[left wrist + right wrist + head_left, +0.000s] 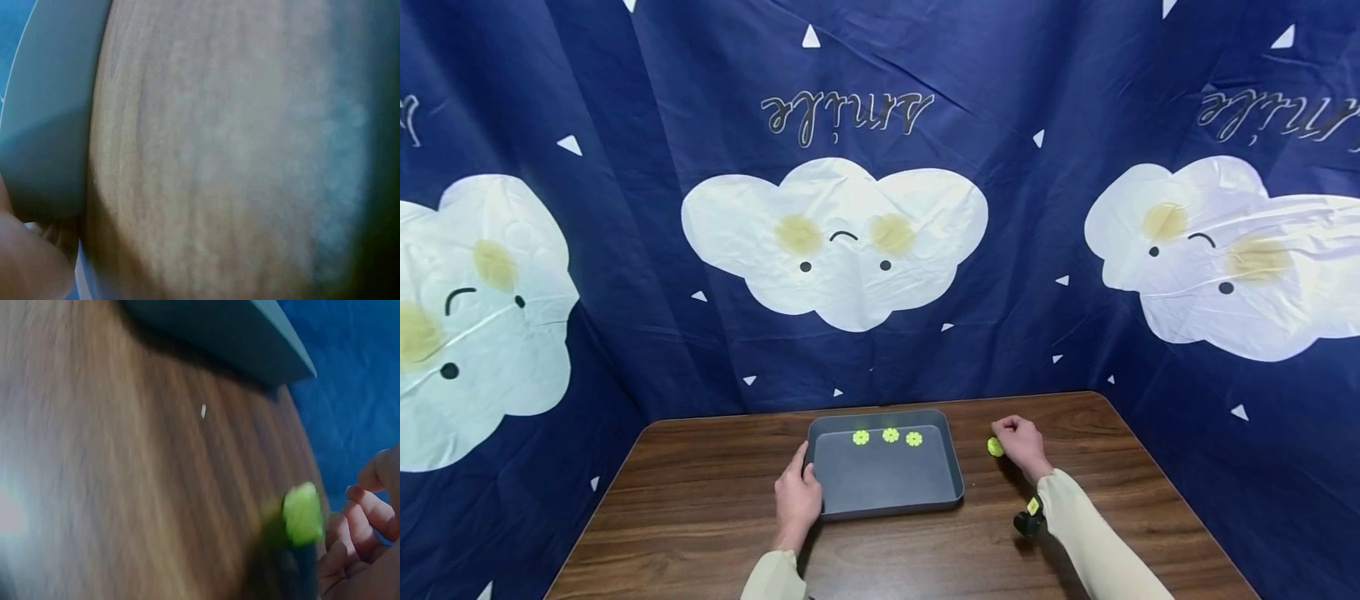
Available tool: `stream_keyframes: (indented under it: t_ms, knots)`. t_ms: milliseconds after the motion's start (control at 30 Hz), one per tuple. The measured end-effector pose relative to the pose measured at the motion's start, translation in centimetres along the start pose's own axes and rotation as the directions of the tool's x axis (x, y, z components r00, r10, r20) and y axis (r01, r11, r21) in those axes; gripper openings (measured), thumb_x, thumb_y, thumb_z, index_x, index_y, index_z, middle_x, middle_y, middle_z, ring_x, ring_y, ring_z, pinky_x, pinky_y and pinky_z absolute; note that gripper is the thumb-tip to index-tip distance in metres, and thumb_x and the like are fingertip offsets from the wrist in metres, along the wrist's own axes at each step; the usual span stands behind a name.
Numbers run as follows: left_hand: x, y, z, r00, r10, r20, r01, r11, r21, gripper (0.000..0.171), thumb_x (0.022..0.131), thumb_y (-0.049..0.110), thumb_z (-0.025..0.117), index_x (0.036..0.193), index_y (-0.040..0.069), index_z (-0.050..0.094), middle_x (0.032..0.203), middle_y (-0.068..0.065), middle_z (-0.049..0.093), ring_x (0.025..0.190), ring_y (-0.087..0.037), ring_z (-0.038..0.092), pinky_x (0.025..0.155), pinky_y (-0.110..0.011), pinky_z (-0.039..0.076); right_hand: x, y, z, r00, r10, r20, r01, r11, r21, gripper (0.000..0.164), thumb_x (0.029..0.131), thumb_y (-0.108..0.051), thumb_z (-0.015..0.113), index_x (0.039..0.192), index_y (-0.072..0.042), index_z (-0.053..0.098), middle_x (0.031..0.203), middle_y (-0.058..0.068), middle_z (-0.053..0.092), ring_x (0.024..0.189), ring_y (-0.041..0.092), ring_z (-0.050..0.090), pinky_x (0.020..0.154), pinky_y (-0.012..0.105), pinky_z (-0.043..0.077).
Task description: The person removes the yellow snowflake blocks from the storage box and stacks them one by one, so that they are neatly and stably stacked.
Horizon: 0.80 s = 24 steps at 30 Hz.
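Note:
A shallow dark grey tray [880, 479] lies on the table, with three small yellow-green flower-shaped pieces [891, 435] along its far side. At the tray's left wall, my left hand [797, 496] holds the edge, thumb near the rim. In the left wrist view, only part of that hand [34, 259] shows by the tray's corner [50, 125]. To the right of the tray, my right hand [1021, 443] is beside another yellow-green flower piece [995, 447]. The right wrist view shows a blurred, thick green piece [303, 514] left of loosely curled fingers [369, 509]; nothing is visible in their grasp.
The brown wood-grain table [700, 500] ends at a dark blue cloth backdrop [647, 350] with white clouds, which rises behind it and at both sides. A tiny pale speck [203, 410] lies between tray and green piece. A black wrist device [1028, 521] sits below the right hand.

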<state>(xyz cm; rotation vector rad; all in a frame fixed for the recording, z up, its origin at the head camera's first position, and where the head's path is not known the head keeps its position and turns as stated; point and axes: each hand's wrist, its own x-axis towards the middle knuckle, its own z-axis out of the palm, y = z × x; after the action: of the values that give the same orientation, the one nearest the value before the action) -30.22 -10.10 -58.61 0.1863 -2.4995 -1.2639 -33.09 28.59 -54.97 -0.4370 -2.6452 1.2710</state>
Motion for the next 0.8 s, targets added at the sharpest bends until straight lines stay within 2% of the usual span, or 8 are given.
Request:
stream_keyframes:
  t_ms: [167,300,500,633,800]
  knots:
    - [0.1,-0.1,0.0,1.000,0.006,-0.005,-0.006,1.000,0.002,0.044,0.101,0.000,0.050,0.145,0.000,0.052,0.137,-0.030,0.059,0.124,-0.048,0.059,0.103,-0.060,0.048,0.1,-2.7,1.2,0.998,-0.058,-0.014,0.058,0.998,0.015,0.021,0.092,-0.026,0.066,0.095,-0.006,0.071,0.088,0.005,0.068,0.084,0.020,0.061,0.074,0.026,0.046]
    - [0.1,-0.2,0.1,1.000,-0.003,0.001,0.003,1.000,-0.002,0.045,0.101,0.001,0.049,0.146,0.001,0.051,0.138,-0.030,0.059,0.125,-0.048,0.058,0.104,-0.061,0.047,0.0,-5.2,2.2,0.990,-0.138,-0.007,0.138,0.990,0.017,0.019,0.091,-0.026,0.068,0.093,-0.008,0.072,0.086,0.003,0.068,0.080,0.017,0.060,0.073,0.026,0.047]
    - [0.1,-0.4,0.1,1.000,-0.002,0.006,0.002,1.000,-0.006,0.045,0.101,0.002,0.049,0.147,0.001,0.051,0.138,-0.030,0.059,0.126,-0.048,0.058,0.104,-0.061,0.047,-0.5,-8.7,4.4,0.968,-0.248,0.046,0.245,0.968,0.056,0.020,0.092,-0.023,0.071,0.103,-0.006,0.073,0.092,0.005,0.072,0.083,0.017,0.064,0.076,0.031,0.053]
    - [0.1,-0.4,0.1,1.000,0.015,0.002,-0.015,1.000,0.002,0.045,0.101,0.002,0.050,0.146,0.001,0.052,0.135,-0.031,0.060,0.123,-0.048,0.059,0.102,-0.060,0.049,-1.0,-10.0,6.0,0.951,-0.291,0.101,0.287,0.956,0.055,0.023,0.093,-0.021,0.070,0.108,-0.004,0.072,0.094,0.006,0.072,0.086,0.019,0.066,0.078,0.035,0.056]
    - [0.0,-0.3,0.1,1.000,0.030,-0.009,-0.030,1.000,0.007,0.044,0.101,0.000,0.051,0.144,0.000,0.053,0.133,-0.032,0.061,0.122,-0.048,0.060,0.101,-0.061,0.049,-1.9,-10.4,8.1,0.945,-0.276,0.176,0.278,0.960,0.012,0.024,0.093,-0.019,0.070,0.110,-0.001,0.070,0.100,0.010,0.071,0.093,0.024,0.067,0.085,0.041,0.057]
